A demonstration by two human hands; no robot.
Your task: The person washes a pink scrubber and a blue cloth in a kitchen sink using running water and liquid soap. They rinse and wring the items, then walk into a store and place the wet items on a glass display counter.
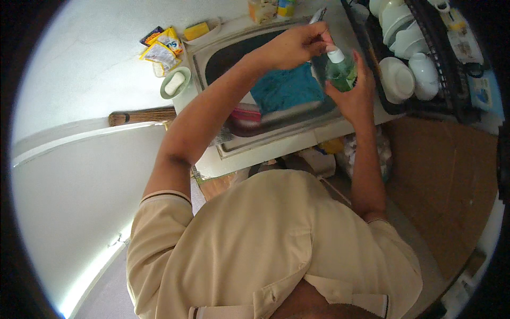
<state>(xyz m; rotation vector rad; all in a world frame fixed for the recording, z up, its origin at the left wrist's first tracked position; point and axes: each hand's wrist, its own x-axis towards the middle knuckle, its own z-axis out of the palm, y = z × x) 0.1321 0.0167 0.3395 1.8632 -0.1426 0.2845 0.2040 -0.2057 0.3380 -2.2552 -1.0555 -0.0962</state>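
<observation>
My right hand (358, 98) is wrapped round a clear green squeeze bottle (340, 74) with a white cap (335, 55), held upright above the right side of the sink (313, 125). My left hand (300, 47) reaches across from the left. Its thumb and fingers are pinched together at the top of the cap. A teal cloth (287, 90) lies spread in the sink below my hands. Beside the cloth's left edge is a pink and white item (246, 114), whose kind I cannot make out.
At the right, a black dish rack (435, 50) holds white bowls and cups (397, 80). A green bowl with white soap (174, 83), yellow sachets (162, 50) and a yellow sponge (196, 31) are left of the sink. The faucet (317, 16) rises behind my left hand.
</observation>
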